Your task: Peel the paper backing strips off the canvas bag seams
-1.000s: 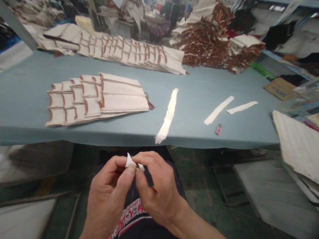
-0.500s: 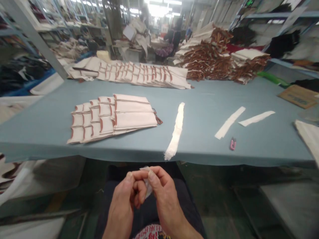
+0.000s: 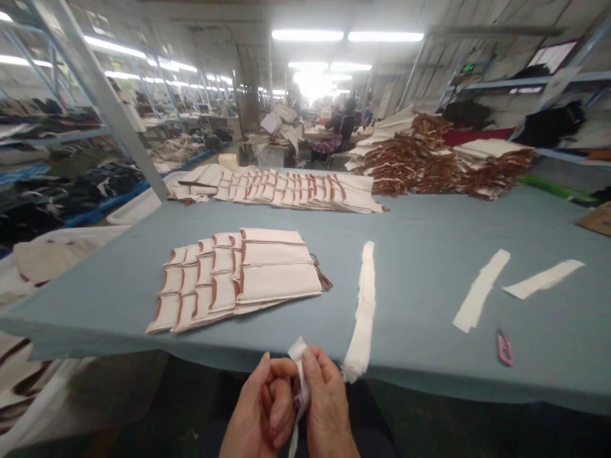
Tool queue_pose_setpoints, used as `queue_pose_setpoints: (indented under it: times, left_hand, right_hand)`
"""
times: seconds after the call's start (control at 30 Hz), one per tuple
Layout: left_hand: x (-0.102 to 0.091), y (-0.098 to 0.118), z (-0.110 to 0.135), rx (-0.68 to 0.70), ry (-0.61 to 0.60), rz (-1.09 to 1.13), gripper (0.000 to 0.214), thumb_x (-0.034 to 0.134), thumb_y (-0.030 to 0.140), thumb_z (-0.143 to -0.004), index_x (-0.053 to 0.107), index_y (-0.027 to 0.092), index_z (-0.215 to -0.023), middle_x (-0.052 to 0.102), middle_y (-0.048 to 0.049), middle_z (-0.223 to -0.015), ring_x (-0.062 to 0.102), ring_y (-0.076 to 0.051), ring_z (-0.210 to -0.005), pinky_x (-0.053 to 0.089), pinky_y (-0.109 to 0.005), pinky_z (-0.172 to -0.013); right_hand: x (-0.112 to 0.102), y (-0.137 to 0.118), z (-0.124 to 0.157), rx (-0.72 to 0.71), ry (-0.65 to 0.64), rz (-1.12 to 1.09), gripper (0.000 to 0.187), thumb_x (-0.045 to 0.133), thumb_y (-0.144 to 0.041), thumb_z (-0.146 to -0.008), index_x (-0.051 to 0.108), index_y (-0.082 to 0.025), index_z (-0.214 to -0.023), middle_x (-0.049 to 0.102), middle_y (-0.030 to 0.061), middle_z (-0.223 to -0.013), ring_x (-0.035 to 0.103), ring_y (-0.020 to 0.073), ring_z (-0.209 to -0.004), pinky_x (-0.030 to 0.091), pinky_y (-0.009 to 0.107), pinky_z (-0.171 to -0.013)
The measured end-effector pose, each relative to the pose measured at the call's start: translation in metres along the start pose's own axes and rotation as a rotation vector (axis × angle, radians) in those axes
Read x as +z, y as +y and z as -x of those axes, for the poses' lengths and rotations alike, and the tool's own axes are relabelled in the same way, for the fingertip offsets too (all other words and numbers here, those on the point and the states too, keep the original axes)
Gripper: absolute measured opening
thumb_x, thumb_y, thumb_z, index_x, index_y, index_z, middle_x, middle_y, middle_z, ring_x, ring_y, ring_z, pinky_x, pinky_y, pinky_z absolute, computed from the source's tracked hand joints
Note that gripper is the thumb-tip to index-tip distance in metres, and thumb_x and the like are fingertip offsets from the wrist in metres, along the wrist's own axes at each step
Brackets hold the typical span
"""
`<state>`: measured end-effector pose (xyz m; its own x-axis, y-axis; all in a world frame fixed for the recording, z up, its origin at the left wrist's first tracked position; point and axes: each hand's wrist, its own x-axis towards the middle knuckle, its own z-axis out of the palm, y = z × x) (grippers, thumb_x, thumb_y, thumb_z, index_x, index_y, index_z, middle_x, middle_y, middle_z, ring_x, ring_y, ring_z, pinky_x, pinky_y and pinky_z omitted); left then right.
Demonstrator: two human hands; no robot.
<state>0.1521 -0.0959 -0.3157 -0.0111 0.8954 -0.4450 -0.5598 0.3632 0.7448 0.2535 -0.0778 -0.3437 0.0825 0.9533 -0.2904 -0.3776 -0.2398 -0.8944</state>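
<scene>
A narrow white fabric strip (image 3: 301,385) hangs between my two hands, just in front of the table's near edge. My right hand (image 3: 327,397) pinches it near its upper end between thumb and fingers. Curled fingers of my left hand (image 3: 270,404) close against the strip's other side, its thumb pointing up. Part of the strip is hidden by the fingers. Just right of my hands, a pile of overlapping white strips (image 3: 365,305) lies lengthwise on the table, its near end at the edge.
Cream pieces with brown edging (image 3: 277,273) lie overlapped on the blue-grey table (image 3: 415,273). Behind them is a longer row (image 3: 286,191), with tall stacks (image 3: 405,152) at the back right. Two loose strips (image 3: 482,289) and pink thread snips (image 3: 505,348) lie at right.
The view has tilted up, so the table appears lower and more ceiling shows. My hands now sit nearer the table edge, and more of the strip shows above and below the fingers.
</scene>
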Motion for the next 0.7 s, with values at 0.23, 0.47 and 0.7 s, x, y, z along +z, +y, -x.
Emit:
queue_pose_setpoints:
  times: [0.23,0.47,0.7]
  left_hand:
    - [-0.037,0.124,-0.079,0.495,0.266,-0.711,0.058,0.078,0.074,-0.092,0.076,0.018,-0.107,0.067,0.002,-0.07,0.062,-0.019,-0.065,0.055,-0.033,-0.068]
    - [-0.032,0.248,-0.222,0.455,0.342,-1.253,0.037,0.077,0.041,-0.107,0.073,0.018,-0.136,0.075,-0.0109,-0.139,0.076,-0.031,-0.12,0.067,-0.052,-0.101]
    - [-0.022,0.256,-0.301,0.337,0.291,-1.433,0.042,0.078,0.041,-0.107,0.071,0.018,-0.141,0.073,-0.0112,-0.144,0.075,-0.033,-0.122,0.067,-0.053,-0.101]
  right_hand:
    - [0.012,-0.023,-0.076,-0.323,-0.229,0.577,0.048,0.052,-0.06,-0.108,0.063,-0.021,-0.083,0.056,-0.0028,-0.068,0.049,0.0146,-0.063,0.04,0.026,-0.061]
    - [0.032,0.017,-0.099,-0.504,-0.292,0.755,0.033,0.055,-0.037,-0.106,0.067,-0.022,-0.079,0.065,-0.0002,-0.067,0.058,0.017,-0.061,0.037,0.028,-0.062]
    - [0.031,0.048,-0.098,-0.671,-0.256,0.849,0.032,0.053,-0.031,-0.113,0.072,-0.021,-0.089,0.076,0.0054,-0.075,0.07,0.0187,-0.067,0.043,0.029,-0.069]
